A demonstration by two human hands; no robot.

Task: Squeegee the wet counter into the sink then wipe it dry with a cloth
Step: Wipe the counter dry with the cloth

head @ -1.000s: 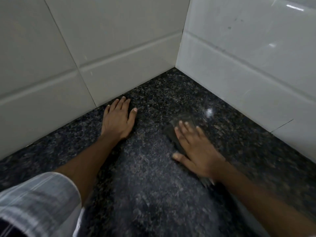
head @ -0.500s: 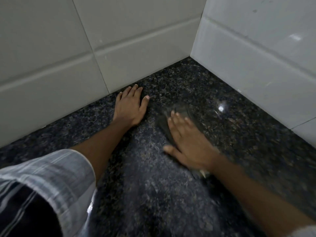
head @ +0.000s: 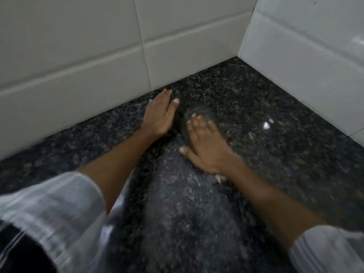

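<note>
Five right fingers splayed apart and pressed flat, not curled, on a dark grey, motion-blurred wiping cloth, with only a smear of it showing ahead of the fingertips and a pale corner behind the wrist. Right hand now just beside the left hand, having slid the cloth across from a spot well apart a second ago. Left fingers together, laid flat on the black speckled granite tabletop close to the foot of the white tiled wall, unmoved, apparently bracing. Holding nothing there.

Below both hands, a duller, matte swath of stone; to the right, glossier stone with a bright glint. Probably dry against not yet wiped, though hard to tell through the blur.

No squeegee and no sink in view. Judged from this: squeegee step done, drying pass under way, stroke arriving at the wall edge. Likely left to do: the shiny stretch toward the corner.
</note>
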